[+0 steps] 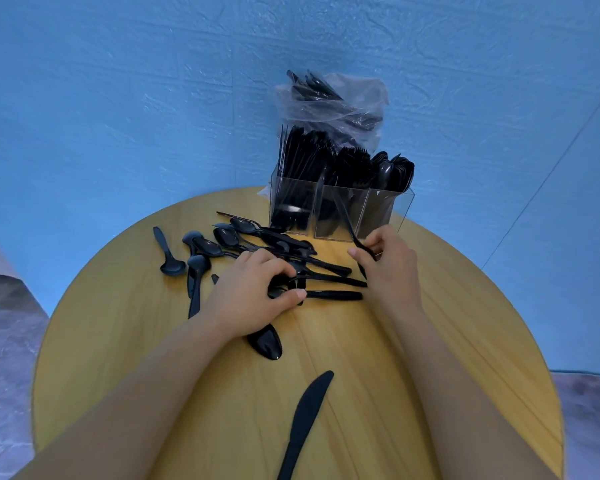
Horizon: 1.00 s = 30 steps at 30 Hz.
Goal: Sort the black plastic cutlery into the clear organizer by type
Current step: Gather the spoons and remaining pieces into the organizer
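**Head view: both hands among black cutlery on the round table**

Far left on the round yellow wood-grain table (118,341): a lone black plastic spoon (168,252), bowl toward the near side. Just right of it, a loose cluster of black plastic spoons (205,247), handles crossing, spreading toward the table's middle.

Left hand (253,296) lying over the near end of that scatter, fingers curled, thumb and fingertips closing on a small bundle of black plastic utensil handles (329,282) that stick out to the right; which type, hard to tell. Just below the left wrist, a black plastic spoon bowl (265,342) flat on the table. Nearer still, close to the front edge, a single black plastic knife (305,420) lying lengthwise, tip pointing away.

Right hand (388,268) just in front of the clear acrylic three-compartment organizer (404,209), pinching a slim black plastic utensil (347,223) between thumb and fingers; upper end slanting up against the organizer's front wall, type not clear.

Organizer at the table's far edge, packed upright: knives in the left compartment, forks in the middle, spoons in the right. Behind it, against the blue wall (118,98), a crumpled clear plastic bag of black cutlery (329,102).
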Each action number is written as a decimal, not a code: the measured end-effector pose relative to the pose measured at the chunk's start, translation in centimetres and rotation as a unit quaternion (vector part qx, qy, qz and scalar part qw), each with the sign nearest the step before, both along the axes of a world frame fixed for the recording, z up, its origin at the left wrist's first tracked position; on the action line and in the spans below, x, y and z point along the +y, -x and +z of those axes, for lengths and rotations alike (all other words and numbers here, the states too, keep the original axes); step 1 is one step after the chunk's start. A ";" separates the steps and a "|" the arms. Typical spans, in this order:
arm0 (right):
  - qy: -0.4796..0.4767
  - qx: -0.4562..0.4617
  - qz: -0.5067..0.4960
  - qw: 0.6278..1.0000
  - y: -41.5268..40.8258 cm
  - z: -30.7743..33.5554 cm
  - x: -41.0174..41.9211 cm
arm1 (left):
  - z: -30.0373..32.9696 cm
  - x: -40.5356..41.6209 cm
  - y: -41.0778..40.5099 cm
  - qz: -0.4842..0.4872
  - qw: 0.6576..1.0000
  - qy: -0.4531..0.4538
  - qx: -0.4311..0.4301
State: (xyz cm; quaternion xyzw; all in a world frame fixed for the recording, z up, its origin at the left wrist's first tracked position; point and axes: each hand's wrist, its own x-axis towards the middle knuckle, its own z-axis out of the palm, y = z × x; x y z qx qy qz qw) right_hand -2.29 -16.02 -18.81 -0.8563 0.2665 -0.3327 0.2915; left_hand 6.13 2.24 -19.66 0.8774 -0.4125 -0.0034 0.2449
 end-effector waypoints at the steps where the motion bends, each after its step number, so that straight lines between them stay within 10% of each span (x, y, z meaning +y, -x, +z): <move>1: 0.005 -0.004 0.016 1.000 0.1 0.1 0.0 | 0.1 0.1 0.1 -0.006 1.000 -0.012 -0.008; 13: -0.022 0.180 0.273 0.945 0.1 0.2 1.4 | 0.3 0.3 0.0 -0.017 0.999 0.030 0.040; 30: 0.012 0.064 0.251 0.966 -0.2 0.8 2.4 | 0.7 -0.5 -0.6 0.073 0.935 0.333 0.100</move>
